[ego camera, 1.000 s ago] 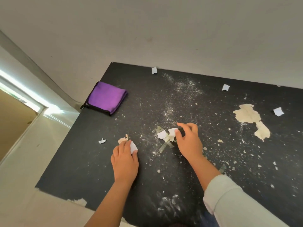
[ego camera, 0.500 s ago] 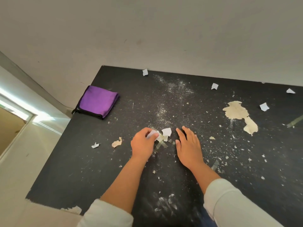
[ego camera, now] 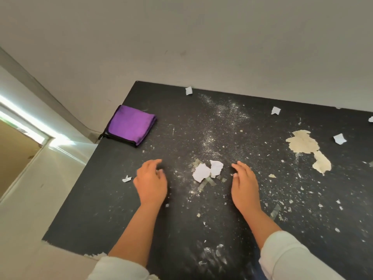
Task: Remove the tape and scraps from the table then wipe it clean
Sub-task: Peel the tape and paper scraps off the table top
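Paper scraps (ego camera: 207, 170) were flanked mid-surface by empty left hand (ego camera: 150, 182) and right hand (ego camera: 244, 186); taped strips might tear if rushed.

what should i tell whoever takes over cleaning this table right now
Left hand: open, holding nothing, left of the pile.
Right hand: open, holding nothing, right of the pile.
Pile: white paper scraps lie on crossed tape strips between the hands.
Other scraps: near the far edge, far right, right, and by the left hand. Another tape strip sits near the right wrist.
Purple cloth: folded at the far left corner, untouched.
Left: lift tape and scraps, then wipe the powder off the table.
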